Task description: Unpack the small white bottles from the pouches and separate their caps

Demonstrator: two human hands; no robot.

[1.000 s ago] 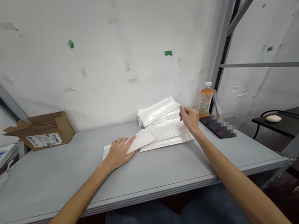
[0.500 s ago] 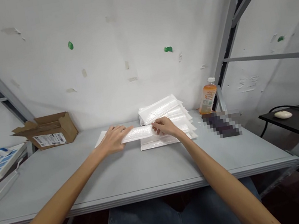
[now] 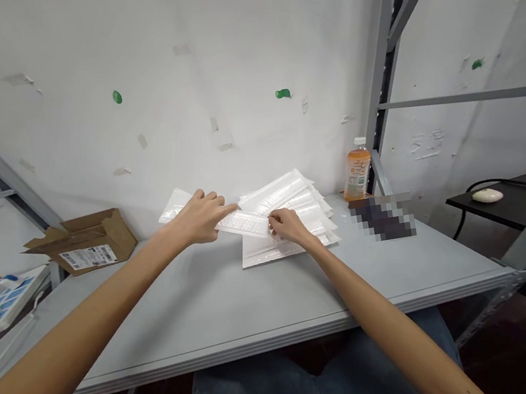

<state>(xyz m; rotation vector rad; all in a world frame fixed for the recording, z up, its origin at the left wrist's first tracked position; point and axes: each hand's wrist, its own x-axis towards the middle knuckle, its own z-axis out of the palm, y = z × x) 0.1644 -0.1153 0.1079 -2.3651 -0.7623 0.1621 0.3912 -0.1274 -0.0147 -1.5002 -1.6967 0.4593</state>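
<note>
Between my hands is a long white bubble mailer (image 3: 246, 222), tilted with its left end raised off the table. My left hand (image 3: 203, 217) is closed around its middle, with the thumb along the upper edge. My right hand (image 3: 288, 226) pinches the mailer's right end. Just behind and beneath that hand, a fanned pile of white bubble mailers (image 3: 286, 188) lies on the grey table (image 3: 201, 313). My right fingers hide part of the pile.
An opened cardboard box (image 3: 122, 236) stands at the back left, beside a white and blue device (image 3: 14, 299). An orange drink bottle (image 3: 357, 172) and a blurred dark item (image 3: 386, 217) are right of the pile. A white mouse (image 3: 487, 195) rests on a black shelf (image 3: 519, 206).
My left hand has risen, lifting the left end of the mailer from nearly level to a slant. My right hand keeps its pinch at the other end. The view has shifted slightly.
</note>
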